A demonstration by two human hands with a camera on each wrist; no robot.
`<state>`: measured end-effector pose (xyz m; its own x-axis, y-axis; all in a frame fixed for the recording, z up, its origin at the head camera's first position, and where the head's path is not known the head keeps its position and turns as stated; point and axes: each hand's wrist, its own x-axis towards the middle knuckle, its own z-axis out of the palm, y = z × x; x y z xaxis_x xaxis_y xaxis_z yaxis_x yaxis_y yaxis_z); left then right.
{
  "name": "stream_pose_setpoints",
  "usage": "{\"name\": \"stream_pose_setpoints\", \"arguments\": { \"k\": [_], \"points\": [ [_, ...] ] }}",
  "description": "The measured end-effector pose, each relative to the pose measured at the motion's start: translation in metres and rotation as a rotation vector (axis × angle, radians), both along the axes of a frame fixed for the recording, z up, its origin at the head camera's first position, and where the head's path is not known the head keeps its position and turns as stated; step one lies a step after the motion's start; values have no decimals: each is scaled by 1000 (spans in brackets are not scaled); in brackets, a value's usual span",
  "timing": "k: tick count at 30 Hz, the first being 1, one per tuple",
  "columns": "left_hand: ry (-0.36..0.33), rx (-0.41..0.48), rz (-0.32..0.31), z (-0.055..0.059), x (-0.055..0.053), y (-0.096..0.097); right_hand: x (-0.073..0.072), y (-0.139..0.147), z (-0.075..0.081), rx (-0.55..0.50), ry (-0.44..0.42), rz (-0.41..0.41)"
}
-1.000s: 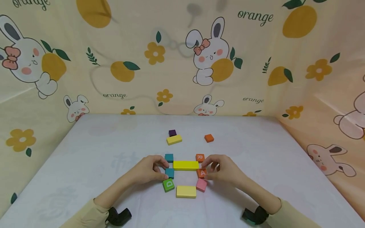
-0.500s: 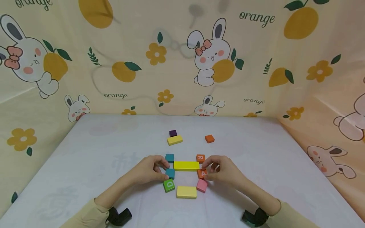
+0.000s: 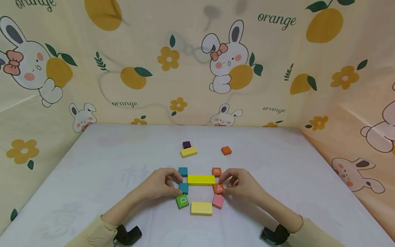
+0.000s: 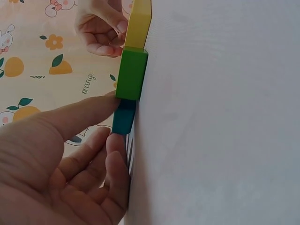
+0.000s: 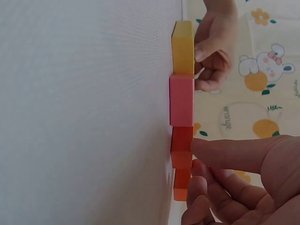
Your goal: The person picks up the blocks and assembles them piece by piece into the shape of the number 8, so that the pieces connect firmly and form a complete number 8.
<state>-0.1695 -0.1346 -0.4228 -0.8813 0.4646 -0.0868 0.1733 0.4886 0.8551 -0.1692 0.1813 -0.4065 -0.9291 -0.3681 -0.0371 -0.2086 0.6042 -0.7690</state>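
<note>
My left hand (image 3: 161,183) pinches a teal block (image 3: 183,188), its thumb at the near side and fingertips at the far side. Across from it, my right hand (image 3: 243,183) holds an orange block marked A (image 3: 218,188) between thumb and fingertips. Between these two rows lies a long bright yellow block (image 3: 201,180). A green block marked D (image 3: 182,201) sits just nearer than the teal one, seen close to my left thumb in the left wrist view. A pink block (image 5: 182,101) adjoins the held orange one in the right wrist view.
A second teal block (image 3: 183,171) and an orange block marked R (image 3: 216,172) stand at the far corners. A pale yellow block (image 3: 201,208) lies nearest me. Farther back are a purple block (image 3: 186,144), a yellow block (image 3: 188,152) and an orange block (image 3: 226,150).
</note>
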Motion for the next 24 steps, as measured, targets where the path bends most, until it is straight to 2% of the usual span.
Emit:
{"name": "stream_pose_setpoints", "arguments": {
  "k": [6, 14, 24],
  "points": [
    [29, -8, 5, 6, -1, -2, 2, 0, 0, 2, 2, 0],
    [20, -58, -118, 19, 3, -3, 1, 0, -1, 8, -3, -9],
    [51, -96, -124, 23, 13, 6, 0, -1, 0, 2, -11, -2]
  ]
}}
